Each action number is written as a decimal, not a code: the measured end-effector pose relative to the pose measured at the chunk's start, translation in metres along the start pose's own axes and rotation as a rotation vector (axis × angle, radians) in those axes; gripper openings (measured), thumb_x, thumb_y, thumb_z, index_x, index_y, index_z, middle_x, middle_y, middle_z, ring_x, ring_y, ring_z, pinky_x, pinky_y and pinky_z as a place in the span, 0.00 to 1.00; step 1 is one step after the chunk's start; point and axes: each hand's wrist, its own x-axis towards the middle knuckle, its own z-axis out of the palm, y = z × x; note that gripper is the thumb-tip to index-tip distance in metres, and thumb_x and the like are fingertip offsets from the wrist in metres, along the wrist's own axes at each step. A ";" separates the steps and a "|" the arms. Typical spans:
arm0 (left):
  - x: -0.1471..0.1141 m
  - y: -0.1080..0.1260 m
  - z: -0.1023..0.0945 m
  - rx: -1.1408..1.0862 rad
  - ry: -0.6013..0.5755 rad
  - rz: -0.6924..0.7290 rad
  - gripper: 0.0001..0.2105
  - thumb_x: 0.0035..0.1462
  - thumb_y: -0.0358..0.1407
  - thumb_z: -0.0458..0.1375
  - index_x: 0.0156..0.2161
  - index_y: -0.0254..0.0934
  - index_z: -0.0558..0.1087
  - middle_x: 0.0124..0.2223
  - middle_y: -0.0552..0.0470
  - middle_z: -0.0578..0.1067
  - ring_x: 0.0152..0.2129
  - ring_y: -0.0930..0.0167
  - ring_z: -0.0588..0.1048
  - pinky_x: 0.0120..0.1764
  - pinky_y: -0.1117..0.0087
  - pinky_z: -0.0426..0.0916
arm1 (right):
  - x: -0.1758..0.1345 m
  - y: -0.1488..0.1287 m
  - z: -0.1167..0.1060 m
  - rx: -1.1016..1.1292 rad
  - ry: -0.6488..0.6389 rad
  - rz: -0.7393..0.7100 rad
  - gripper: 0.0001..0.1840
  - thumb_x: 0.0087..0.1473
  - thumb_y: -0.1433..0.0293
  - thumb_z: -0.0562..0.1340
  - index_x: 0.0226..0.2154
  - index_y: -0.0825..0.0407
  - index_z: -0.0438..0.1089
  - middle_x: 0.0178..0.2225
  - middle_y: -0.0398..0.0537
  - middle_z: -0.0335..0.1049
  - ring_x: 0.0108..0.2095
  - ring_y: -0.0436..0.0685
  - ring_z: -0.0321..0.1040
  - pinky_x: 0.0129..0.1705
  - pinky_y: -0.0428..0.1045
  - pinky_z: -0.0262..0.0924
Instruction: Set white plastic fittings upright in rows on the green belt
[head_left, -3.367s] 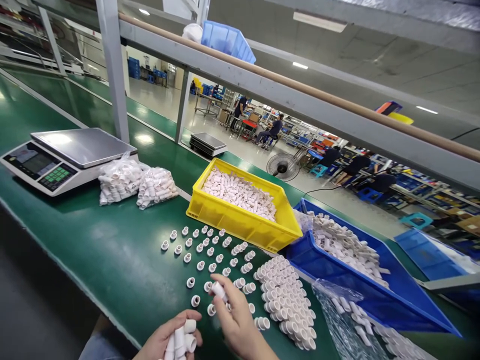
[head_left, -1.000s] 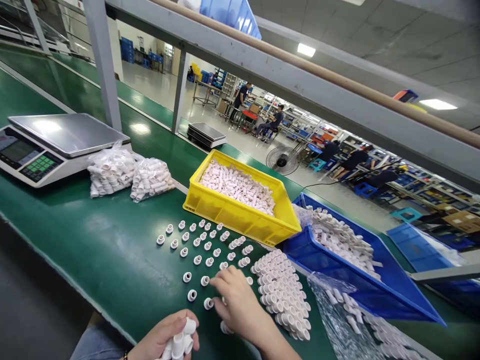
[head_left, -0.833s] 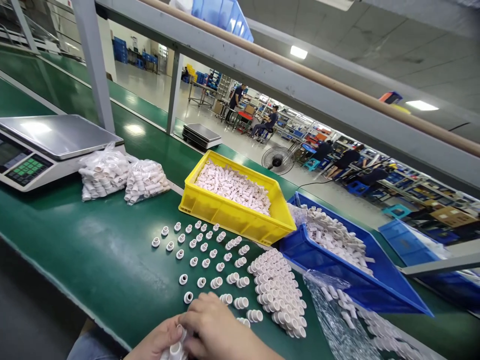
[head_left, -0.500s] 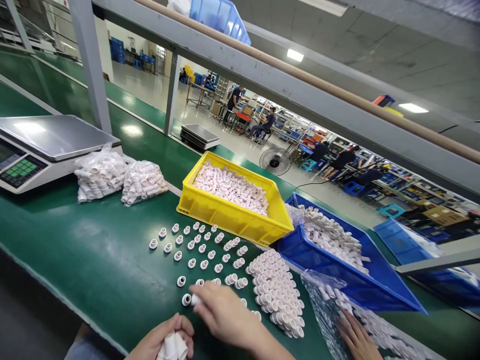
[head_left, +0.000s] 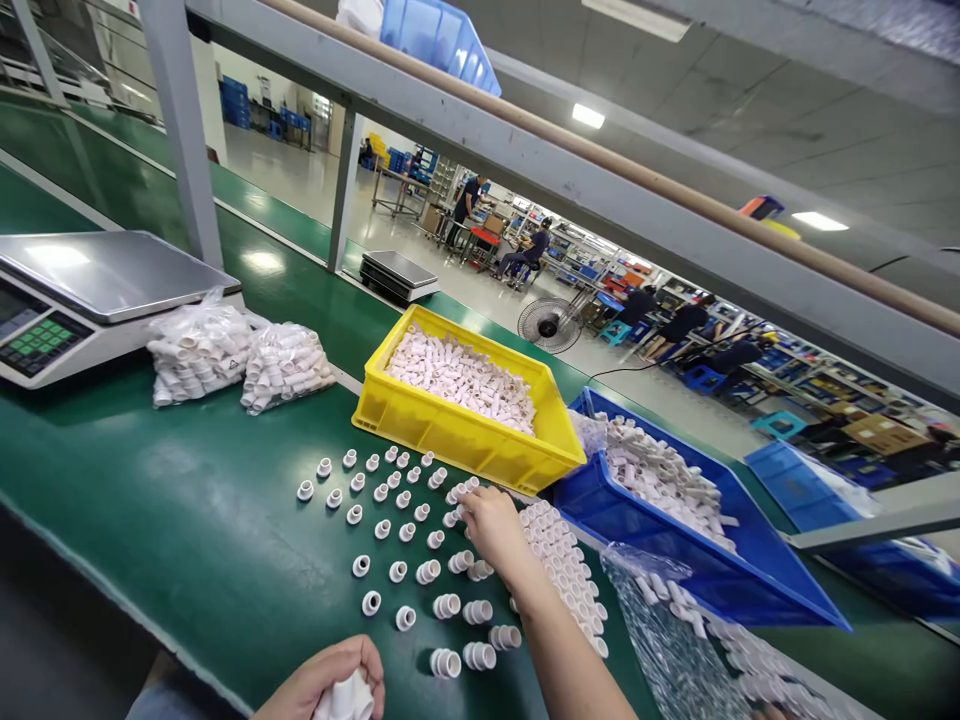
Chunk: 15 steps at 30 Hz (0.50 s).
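At the bottom edge, my left hand (head_left: 330, 680) is curled around several short white plastic pipe fittings (head_left: 351, 696), with their ends showing between thumb and fingers. My right hand (head_left: 495, 525) reaches over the standing pieces, fingertips closed on a white pipe fitting at the back right of the group; the fingers mostly hide it. Around it, loose upright fittings (head_left: 406, 618) stand in rough rows on the green work surface (head_left: 247, 520). Some are single collared pieces, and others, nearer the front, look taller, like stacked ones (head_left: 445, 662). Behind my right forearm lies a dense block of fittings (head_left: 566, 560).
A yellow bin (head_left: 465, 440) and a blue bin (head_left: 697, 570), both full of white pieces, stand behind. Clear plastic film (head_left: 667, 640) lies at right, with another person's fingers (head_left: 772, 712) at the bottom edge. Two filled bags (head_left: 289, 370) sit beside a scale (head_left: 112, 275).
My right hand has moved up and right, from the front fittings to those near the yellow bin. My left hand keeps its grip. The other person's hand has slid down, mostly out of view.
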 end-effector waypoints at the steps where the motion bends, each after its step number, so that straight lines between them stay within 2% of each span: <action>1: 0.000 0.000 0.000 0.005 0.007 -0.001 0.13 0.57 0.40 0.46 0.32 0.33 0.68 0.29 0.44 0.75 0.21 0.72 0.71 0.24 0.74 0.56 | 0.001 -0.001 0.002 -0.007 -0.004 -0.006 0.09 0.53 0.72 0.55 0.37 0.50 0.68 0.37 0.48 0.68 0.39 0.56 0.61 0.38 0.48 0.49; 9: 0.001 0.002 0.001 0.076 0.055 -0.010 0.14 0.56 0.42 0.47 0.30 0.34 0.69 0.28 0.45 0.75 0.20 0.72 0.70 0.24 0.74 0.57 | 0.009 -0.002 0.011 -0.030 -0.027 -0.030 0.06 0.51 0.73 0.56 0.31 0.52 0.69 0.33 0.50 0.70 0.38 0.58 0.62 0.36 0.49 0.50; 15: 0.000 0.003 0.007 0.038 0.080 -0.003 0.13 0.56 0.41 0.49 0.28 0.34 0.69 0.27 0.45 0.74 0.20 0.73 0.70 0.24 0.74 0.57 | 0.016 -0.005 0.014 -0.030 -0.067 -0.049 0.07 0.49 0.75 0.57 0.26 0.54 0.70 0.30 0.52 0.70 0.37 0.58 0.62 0.36 0.48 0.51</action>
